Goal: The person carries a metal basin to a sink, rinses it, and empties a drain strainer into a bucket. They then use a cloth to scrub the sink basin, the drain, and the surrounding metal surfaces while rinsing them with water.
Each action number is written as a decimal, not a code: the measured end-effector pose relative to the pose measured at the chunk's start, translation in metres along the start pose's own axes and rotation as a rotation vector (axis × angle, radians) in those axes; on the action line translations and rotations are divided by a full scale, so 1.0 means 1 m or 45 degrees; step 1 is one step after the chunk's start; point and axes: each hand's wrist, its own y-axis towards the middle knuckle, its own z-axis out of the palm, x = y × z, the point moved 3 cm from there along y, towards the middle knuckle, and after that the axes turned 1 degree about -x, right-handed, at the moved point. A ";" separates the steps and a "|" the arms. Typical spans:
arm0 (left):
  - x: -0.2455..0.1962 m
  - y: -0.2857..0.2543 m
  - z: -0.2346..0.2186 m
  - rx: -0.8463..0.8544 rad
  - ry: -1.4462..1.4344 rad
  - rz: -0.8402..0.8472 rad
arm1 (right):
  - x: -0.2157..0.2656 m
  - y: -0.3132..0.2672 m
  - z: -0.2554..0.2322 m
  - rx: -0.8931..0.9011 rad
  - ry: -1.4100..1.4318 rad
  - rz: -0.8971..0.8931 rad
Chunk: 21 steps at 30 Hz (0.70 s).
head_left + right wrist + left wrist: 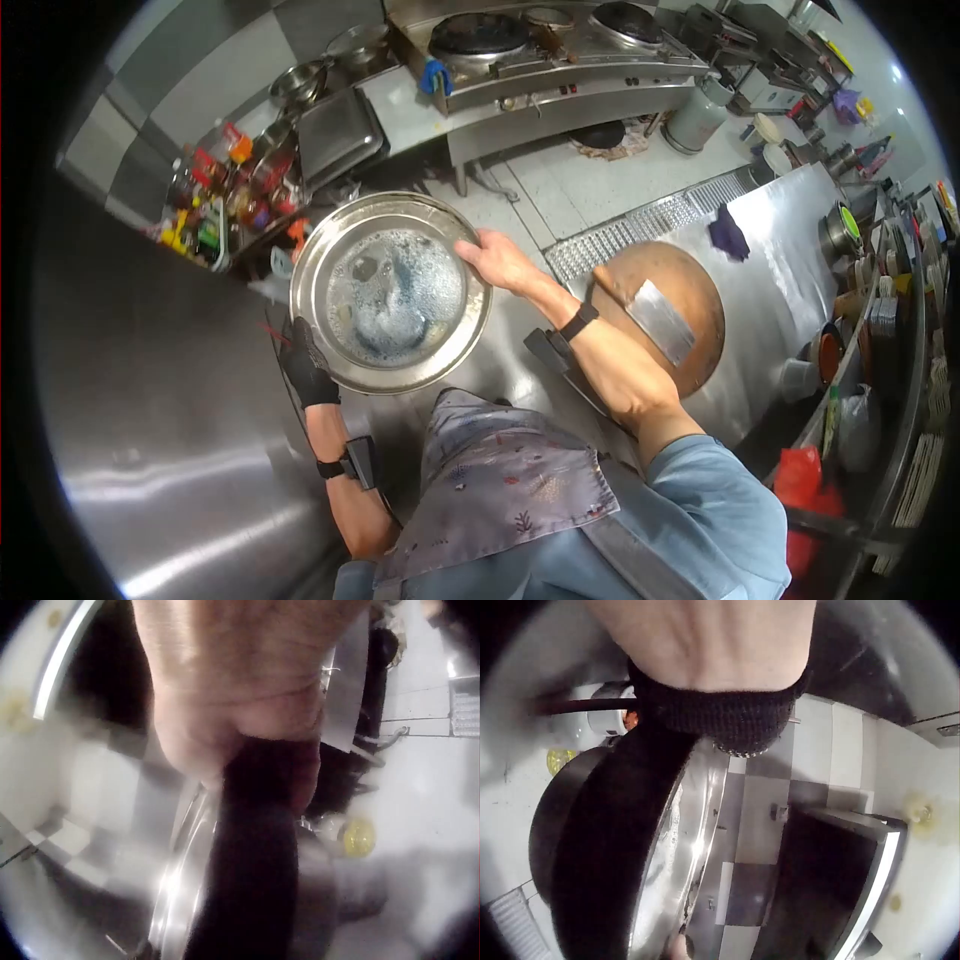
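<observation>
A round metal basin (390,376) with soapy, foamy water (395,290) in it is held up in front of the body. My left hand (308,370), in a black knitted glove (712,712), grips its lower left rim. A thin red stick-like piece (272,331) juts out beside that hand. On the opposite side, my bare right hand (497,260) grips the rim with the thumb over the edge. The right wrist view shows this hand (232,712) from behind, its fingers reaching round the basin's dark outer side (251,877).
To the right, a cleaver (662,322) lies on a round wooden chopping board (700,290) on a steel counter (790,220), near a dark cloth (728,234). Bottles (205,185) crowd a shelf at left. A stove (570,75) stands beyond a floor drain grate (650,222).
</observation>
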 end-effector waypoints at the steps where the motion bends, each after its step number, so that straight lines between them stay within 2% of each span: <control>1: 0.000 -0.006 0.002 0.014 0.049 0.015 | -0.004 -0.005 0.000 -0.022 0.005 -0.010; 3: 0.006 -0.004 -0.011 0.055 0.104 0.018 | -0.014 -0.024 0.008 -0.087 -0.013 0.012; 5: 0.020 0.005 -0.024 0.214 0.069 -0.111 | -0.002 -0.058 0.008 -0.118 0.006 0.060; 7: 0.019 0.015 -0.031 0.362 0.067 -0.092 | 0.010 -0.085 0.008 -0.156 0.116 0.195; 9: 0.018 0.012 -0.030 0.472 -0.001 -0.129 | -0.004 -0.103 0.017 -0.231 0.054 0.212; 11: 0.016 0.006 -0.031 0.435 0.075 0.009 | -0.004 -0.131 0.025 -0.415 0.031 0.238; 12: 0.023 0.011 -0.035 0.482 0.162 -0.083 | 0.001 -0.145 0.030 -0.400 0.128 0.256; 13: 0.030 0.020 -0.036 0.535 0.254 -0.171 | -0.013 -0.148 0.038 -0.475 0.125 0.229; 15: 0.017 0.019 -0.029 0.574 0.318 0.010 | 0.010 -0.175 0.050 -0.517 0.286 0.269; 18: 0.057 0.039 -0.029 0.845 0.192 -0.045 | 0.004 -0.199 0.065 -0.646 0.128 0.335; 19: 0.066 0.044 -0.023 0.925 0.172 -0.063 | -0.014 -0.193 0.072 -0.715 0.228 0.298; 21: 0.086 0.057 -0.009 0.994 0.200 0.082 | -0.020 -0.190 0.076 -0.740 0.068 0.390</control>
